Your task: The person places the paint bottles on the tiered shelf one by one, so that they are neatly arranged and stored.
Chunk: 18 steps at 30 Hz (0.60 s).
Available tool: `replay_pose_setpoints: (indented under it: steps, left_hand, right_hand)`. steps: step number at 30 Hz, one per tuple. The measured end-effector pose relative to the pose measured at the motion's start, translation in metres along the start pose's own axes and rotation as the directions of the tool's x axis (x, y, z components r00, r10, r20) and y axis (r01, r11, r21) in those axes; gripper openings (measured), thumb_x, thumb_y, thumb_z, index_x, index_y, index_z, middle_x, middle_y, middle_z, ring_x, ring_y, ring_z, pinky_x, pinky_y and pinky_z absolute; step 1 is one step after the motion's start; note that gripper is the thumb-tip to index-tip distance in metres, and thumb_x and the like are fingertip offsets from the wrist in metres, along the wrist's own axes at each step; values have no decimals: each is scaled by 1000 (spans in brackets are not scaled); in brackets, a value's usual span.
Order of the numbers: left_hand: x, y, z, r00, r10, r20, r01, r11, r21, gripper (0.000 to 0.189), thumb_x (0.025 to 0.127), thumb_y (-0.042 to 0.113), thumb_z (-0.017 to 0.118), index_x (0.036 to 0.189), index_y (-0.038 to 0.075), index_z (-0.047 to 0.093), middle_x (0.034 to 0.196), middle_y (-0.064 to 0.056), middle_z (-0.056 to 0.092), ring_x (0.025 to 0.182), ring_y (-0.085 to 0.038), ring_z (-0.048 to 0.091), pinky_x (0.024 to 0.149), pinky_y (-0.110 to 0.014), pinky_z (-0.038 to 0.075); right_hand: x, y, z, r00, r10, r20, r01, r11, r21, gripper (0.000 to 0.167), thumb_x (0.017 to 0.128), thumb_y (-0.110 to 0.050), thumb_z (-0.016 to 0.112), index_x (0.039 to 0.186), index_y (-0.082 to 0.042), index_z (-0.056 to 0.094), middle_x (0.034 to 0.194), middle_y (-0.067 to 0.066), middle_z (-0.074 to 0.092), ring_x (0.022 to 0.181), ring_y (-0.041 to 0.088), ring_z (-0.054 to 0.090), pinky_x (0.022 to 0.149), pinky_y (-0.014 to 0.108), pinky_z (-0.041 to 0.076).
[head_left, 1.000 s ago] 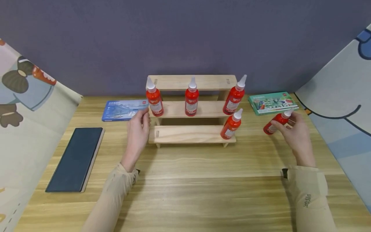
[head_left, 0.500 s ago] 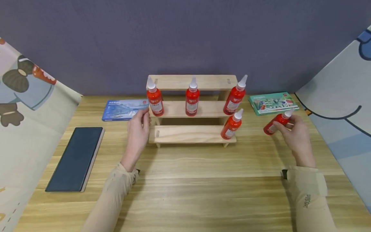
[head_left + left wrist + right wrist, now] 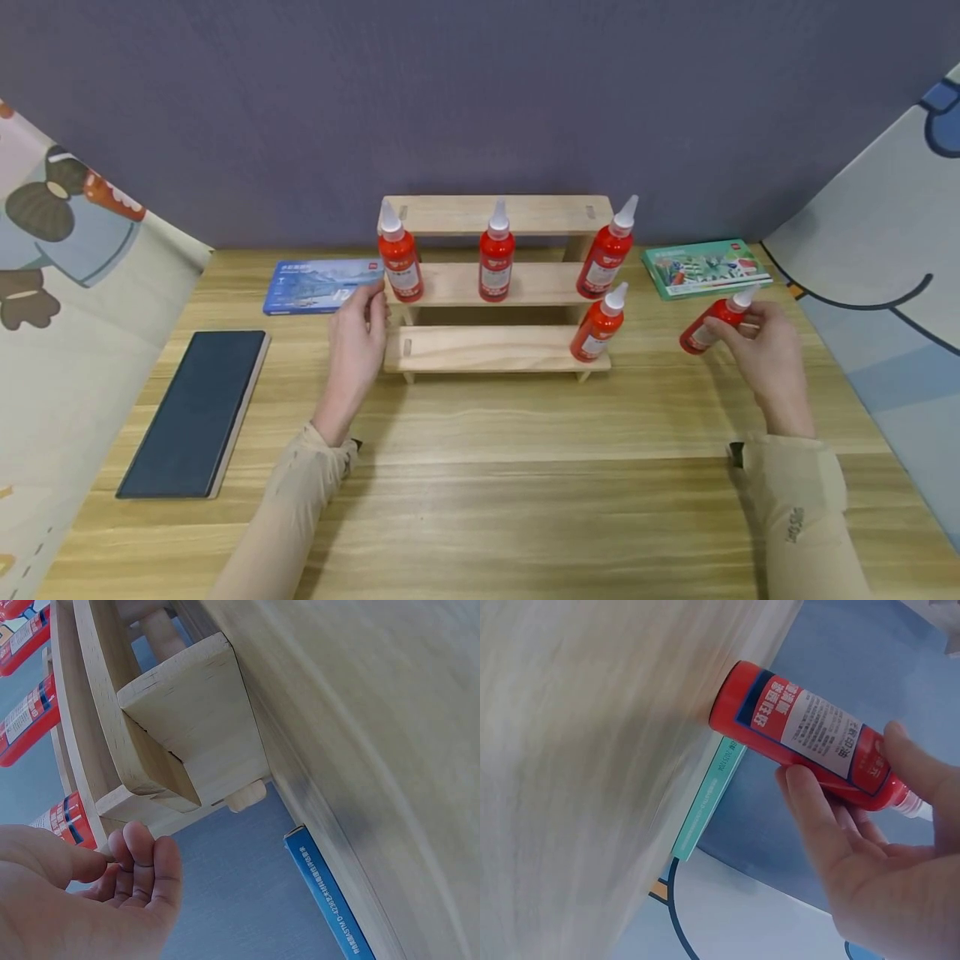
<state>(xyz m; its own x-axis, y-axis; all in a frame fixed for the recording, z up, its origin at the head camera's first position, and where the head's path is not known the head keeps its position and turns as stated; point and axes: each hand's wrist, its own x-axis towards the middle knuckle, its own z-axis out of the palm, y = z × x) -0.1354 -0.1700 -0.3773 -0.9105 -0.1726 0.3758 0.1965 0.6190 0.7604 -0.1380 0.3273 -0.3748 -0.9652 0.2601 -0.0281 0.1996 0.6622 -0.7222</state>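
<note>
A stepped wooden shelf (image 3: pixel 495 348) stands on the table, with red squeeze bottles on it. Three bottles stand along its middle step: one at the left (image 3: pixel 401 271), one in the centre, one at the right. Another bottle (image 3: pixel 597 331) stands at the right end of the lowest step. My left hand (image 3: pixel 358 337) pinches the left end of the middle step between thumb and fingers, beside the left bottle. My right hand (image 3: pixel 771 354) grips a red squeeze bottle (image 3: pixel 802 735) by its upper part, tilted, white nozzle up to the right. Whether its base touches the table I cannot tell.
A blue flat box (image 3: pixel 322 286) lies left of the shelf and a green flat box (image 3: pixel 705 268) lies to its right. At the far left lies a dark notebook (image 3: pixel 195 412). A grey-blue wall (image 3: pixel 480 100) rises behind, with printed panels on both sides.
Almost nothing differs. The bottle in my right hand has shifted very slightly down and left; my left hand stays at the shelf.
</note>
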Motion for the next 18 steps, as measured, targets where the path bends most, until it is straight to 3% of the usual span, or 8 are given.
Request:
replay_pose_setpoints:
  steps: [9, 12, 15, 18]
  left_hand:
    - [0, -2, 1, 1000, 3, -9, -3, 1000, -14, 27, 110, 0, 53, 130, -14, 65, 96, -25, 70, 82, -34, 68, 68, -24, 54]
    - [0, -3, 1, 1000, 12, -19, -12, 1000, -9, 26, 110, -1, 54, 129, -14, 66, 95, -24, 70, 80, -34, 68, 68, -22, 53]
    - [0, -3, 2, 1000, 13, -22, -13, 1000, -5, 25, 109, -1, 55, 128, -14, 66, 94, -24, 70, 80, -33, 69, 68, -20, 52]
    - [0, -3, 2, 1000, 9, -18, -9, 1000, -6, 26, 110, -1, 54, 128, -14, 66, 94, -24, 70, 80, -34, 68, 68, -22, 53]
  right_hand:
    - [-6, -6, -1, 998, 11, -67, -10, 1000, 6, 74, 106, -37, 69, 151, 13, 41, 146, 38, 52, 125, 50, 58, 66, 4, 39]
    - [-10, -9, -3, 995, -17, -99, 18, 1000, 5, 71, 104, -37, 72, 148, 12, 47, 142, 36, 57, 108, 27, 65, 65, 2, 41]
    - [-15, -14, -6, 992, -44, -119, 46, 999, 14, 68, 103, -35, 74, 146, 11, 49, 139, 33, 60, 92, 0, 56, 66, 1, 43]
    - [-20, -21, -9, 989, -56, -138, 61, 997, 37, 67, 102, -35, 75, 146, 10, 49, 134, 26, 62, 85, -11, 50, 66, 2, 45]
